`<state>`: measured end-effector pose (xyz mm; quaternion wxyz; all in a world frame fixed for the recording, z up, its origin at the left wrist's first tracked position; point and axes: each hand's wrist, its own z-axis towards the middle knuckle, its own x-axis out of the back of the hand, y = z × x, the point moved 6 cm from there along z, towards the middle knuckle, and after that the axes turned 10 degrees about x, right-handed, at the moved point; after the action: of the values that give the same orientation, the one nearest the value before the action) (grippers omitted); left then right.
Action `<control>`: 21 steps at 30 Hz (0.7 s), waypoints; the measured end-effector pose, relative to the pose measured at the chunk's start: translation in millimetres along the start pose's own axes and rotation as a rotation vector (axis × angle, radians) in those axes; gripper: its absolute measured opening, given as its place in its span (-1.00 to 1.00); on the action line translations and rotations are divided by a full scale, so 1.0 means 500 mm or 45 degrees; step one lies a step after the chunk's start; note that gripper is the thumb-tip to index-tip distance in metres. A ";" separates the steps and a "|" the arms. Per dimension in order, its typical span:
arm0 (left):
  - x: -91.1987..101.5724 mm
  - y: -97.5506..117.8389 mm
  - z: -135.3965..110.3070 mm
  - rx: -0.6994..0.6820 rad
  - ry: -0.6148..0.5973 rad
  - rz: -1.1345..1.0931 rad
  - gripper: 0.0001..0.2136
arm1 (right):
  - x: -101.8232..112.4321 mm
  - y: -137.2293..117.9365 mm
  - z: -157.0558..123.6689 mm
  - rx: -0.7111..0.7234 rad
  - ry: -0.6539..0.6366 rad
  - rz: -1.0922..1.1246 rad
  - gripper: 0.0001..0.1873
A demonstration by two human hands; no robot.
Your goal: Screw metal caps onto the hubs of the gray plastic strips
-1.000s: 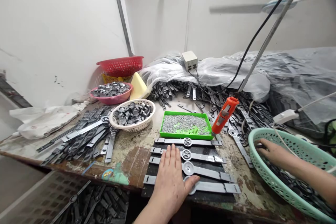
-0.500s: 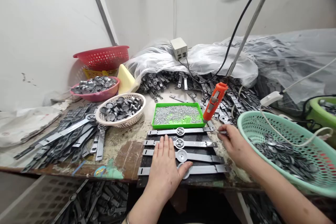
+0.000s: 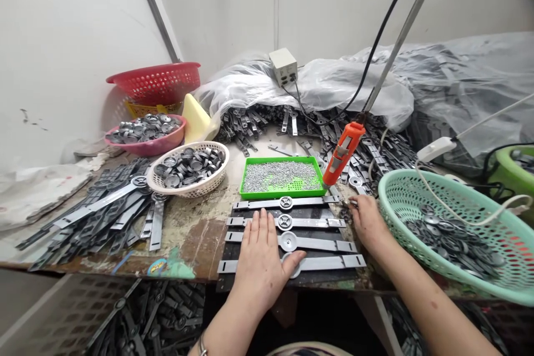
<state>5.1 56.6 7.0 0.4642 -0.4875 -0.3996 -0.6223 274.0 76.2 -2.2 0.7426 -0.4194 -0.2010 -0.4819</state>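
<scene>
My left hand (image 3: 262, 256) lies flat, fingers stretched, across the lower grey strap-like strips on a black board (image 3: 300, 283). Several strips lie in rows there. The top strip (image 3: 258, 204) and the second strip (image 3: 308, 223) have spoked round centres, while the third strip (image 3: 321, 243) has a plain round cup. My palm and thumb partly cover the lowest strip (image 3: 329, 262). Off the board's right side, my right hand (image 3: 369, 225) is closed, its fingertips pinched by small dark round parts (image 3: 345, 213). What sits between those fingertips is too small to make out.
Behind the board stands a green tray (image 3: 242, 183) of tiny metal pieces. An orange electric screwdriver (image 3: 344, 153) hangs over its right corner. A teal basket (image 3: 387, 189) of round parts is right; a cream basket (image 3: 221, 178) and a strip pile (image 3: 100, 206) are left.
My right hand has shifted slightly right, and small dark round parts now show beside its fingertips. The left hand stays flat on the strips. The view has tilted a little.
</scene>
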 end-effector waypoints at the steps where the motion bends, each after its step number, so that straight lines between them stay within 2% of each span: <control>1: 0.000 0.001 0.000 0.000 -0.003 0.000 -0.09 | 0.007 -0.007 0.004 0.013 0.008 0.010 -0.73; 6: 0.003 0.004 0.000 0.013 -0.054 0.012 -0.07 | 0.068 -0.077 0.015 0.068 -0.026 0.110 -0.64; 9: 0.004 0.005 0.000 0.018 -0.081 0.007 -0.07 | 0.107 -0.110 0.009 -0.187 -0.058 0.354 -0.56; 11: 0.004 0.005 -0.001 0.018 -0.080 -0.003 -0.07 | 0.128 -0.124 -0.002 -0.414 -0.015 0.627 -0.48; 13: 0.006 0.005 -0.002 0.018 -0.069 -0.016 -0.07 | 0.141 -0.135 -0.013 -0.546 0.041 0.880 -0.46; 16: 0.008 0.007 -0.005 0.020 -0.071 -0.035 -0.07 | 0.139 -0.149 -0.026 -0.592 -0.035 1.095 -0.52; 21: 0.012 0.009 -0.009 0.037 -0.095 -0.075 -0.07 | 0.083 -0.188 -0.050 -0.471 -0.381 1.109 -0.50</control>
<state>8.0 50.2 12.0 0.4376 -0.4915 -0.4397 -0.6112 207.0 15.9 53.5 0.7511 -0.6538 -0.0225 -0.0888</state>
